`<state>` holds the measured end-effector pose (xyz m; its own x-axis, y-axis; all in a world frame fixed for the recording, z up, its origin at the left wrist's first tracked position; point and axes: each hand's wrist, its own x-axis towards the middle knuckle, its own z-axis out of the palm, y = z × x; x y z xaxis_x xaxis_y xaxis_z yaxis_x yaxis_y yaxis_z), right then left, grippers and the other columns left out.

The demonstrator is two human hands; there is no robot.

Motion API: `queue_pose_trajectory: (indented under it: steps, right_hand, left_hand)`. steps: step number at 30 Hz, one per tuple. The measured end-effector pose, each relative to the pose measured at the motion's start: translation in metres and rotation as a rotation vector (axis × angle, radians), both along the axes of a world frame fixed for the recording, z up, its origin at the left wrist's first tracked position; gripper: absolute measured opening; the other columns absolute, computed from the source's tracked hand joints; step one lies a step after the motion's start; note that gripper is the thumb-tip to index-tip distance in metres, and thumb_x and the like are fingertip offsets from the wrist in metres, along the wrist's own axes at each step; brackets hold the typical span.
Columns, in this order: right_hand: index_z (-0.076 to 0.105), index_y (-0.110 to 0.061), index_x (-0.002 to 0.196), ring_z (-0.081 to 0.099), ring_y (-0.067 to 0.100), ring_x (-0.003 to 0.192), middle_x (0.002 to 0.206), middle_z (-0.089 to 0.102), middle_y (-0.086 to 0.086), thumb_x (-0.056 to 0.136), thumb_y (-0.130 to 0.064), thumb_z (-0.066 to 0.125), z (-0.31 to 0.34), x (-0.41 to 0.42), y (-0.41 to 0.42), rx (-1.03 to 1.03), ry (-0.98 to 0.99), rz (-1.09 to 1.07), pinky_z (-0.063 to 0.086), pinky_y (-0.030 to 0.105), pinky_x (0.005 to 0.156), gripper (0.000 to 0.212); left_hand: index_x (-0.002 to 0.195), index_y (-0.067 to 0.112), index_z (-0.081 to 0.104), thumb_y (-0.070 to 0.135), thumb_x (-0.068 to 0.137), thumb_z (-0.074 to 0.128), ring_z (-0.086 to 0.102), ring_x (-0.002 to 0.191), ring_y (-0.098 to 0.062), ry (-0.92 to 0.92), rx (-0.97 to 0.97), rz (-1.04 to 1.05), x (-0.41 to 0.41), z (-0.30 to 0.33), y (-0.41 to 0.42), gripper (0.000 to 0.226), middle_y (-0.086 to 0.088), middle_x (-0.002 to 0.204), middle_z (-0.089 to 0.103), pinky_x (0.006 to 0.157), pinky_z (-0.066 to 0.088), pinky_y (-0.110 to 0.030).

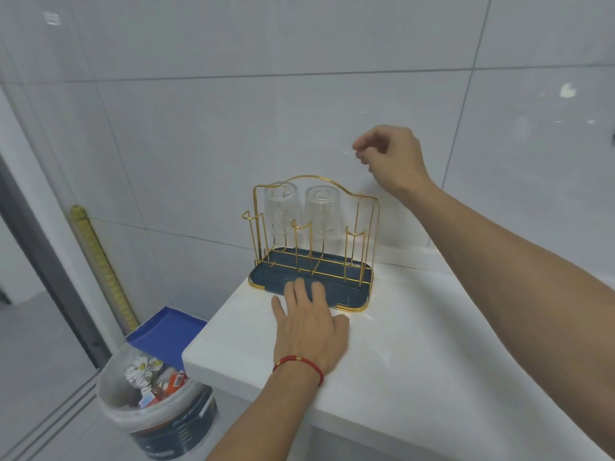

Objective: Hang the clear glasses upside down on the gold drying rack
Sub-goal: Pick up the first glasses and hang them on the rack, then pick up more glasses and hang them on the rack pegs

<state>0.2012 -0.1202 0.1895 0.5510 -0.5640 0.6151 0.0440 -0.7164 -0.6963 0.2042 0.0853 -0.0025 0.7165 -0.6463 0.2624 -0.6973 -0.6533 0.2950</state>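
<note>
The gold wire drying rack (371, 227) stands on a dark blue tray (352, 291) at the far left end of the white counter. Two clear ribbed glasses hang upside down on its back pegs: one at the left (280, 207), one in the middle (321, 209). The three front pegs and the back right peg carry nothing. My left hand (307, 327) lies flat, fingers spread, on the counter with its fingertips on the tray's front edge. My right hand (387, 158) hovers above and right of the rack, fingers loosely curled, holding nothing.
The white counter (416, 361) runs right and toward me; its left edge drops off beside the rack. Below on the floor stands a bucket of rubbish (156, 394) and a blue tray (166, 331). A tiled wall is close behind the rack.
</note>
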Motion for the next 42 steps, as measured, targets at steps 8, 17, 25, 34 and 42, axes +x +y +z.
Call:
queue_pose_trajectory:
  steps: [8, 17, 25, 34, 42]
  right_hand:
    - [0.073, -0.017, 0.097, 0.066, 0.021, 0.087, 0.093, 0.07, -0.007, 0.089, -0.006, 0.056, -0.098, -0.137, 0.053, -0.39, 0.32, -0.095, 0.054, 0.038, 0.08, 0.022]
    - [0.069, -0.015, 0.087, 0.063, 0.02, 0.077, 0.083, 0.069, -0.004, 0.085, 0.004, 0.055, -0.168, -0.327, 0.037, -0.131, 0.175, -0.523, 0.05, 0.033, 0.07, 0.024]
    - [0.059, -0.01, 0.123, 0.056, 0.026, 0.113, 0.119, 0.056, 0.006, 0.087, -0.003, 0.067, -0.183, -0.424, 0.016, 0.09, 0.02, -0.959, 0.045, 0.031, 0.09, 0.038]
    - [0.046, -0.007, 0.139, 0.039, 0.026, 0.129, 0.142, 0.044, 0.014, 0.076, -0.019, 0.077, -0.174, -0.434, 0.02, 0.025, -0.318, -1.288, 0.029, 0.027, 0.107, 0.071]
    - [0.022, 0.0, 0.157, 0.041, 0.049, 0.137, 0.153, 0.042, 0.029, 0.082, -0.021, 0.086, -0.181, -0.458, -0.026, 0.432, -0.137, -1.288, 0.033, 0.053, 0.115, 0.1]
  left_hand:
    - [0.095, 0.019, 0.046, 0.007, 0.086, 0.051, 0.044, 0.1, -0.027, -0.103, -0.177, -0.131, -0.003, 0.003, 0.005, 0.015, -0.001, 0.1, 0.05, 0.088, 0.039, -0.037]
    - [0.079, 0.018, 0.052, 0.042, 0.103, 0.039, 0.049, 0.052, -0.036, -0.09, -0.422, -0.252, -0.063, 0.018, 0.002, 0.036, -0.006, 0.053, 0.056, 0.048, 0.036, -0.038]
    - [0.063, 0.002, 0.063, 0.07, 0.089, 0.007, 0.061, 0.07, -0.031, 0.176, -0.349, -0.505, -0.215, 0.028, -0.094, 0.092, -0.01, 0.063, 0.069, 0.075, 0.052, -0.045]
    - [0.064, 0.019, 0.063, 0.059, 0.102, 0.035, 0.059, 0.063, -0.025, 0.362, -0.369, -0.745, -0.254, 0.008, -0.129, 0.062, 0.015, 0.044, 0.057, 0.07, 0.049, -0.039]
    - [0.054, 0.014, 0.062, 0.055, 0.101, 0.036, 0.046, 0.042, -0.005, 0.484, -0.445, -0.661, -0.246, 0.006, -0.13, 0.068, 0.015, 0.04, 0.052, 0.055, 0.032, -0.03]
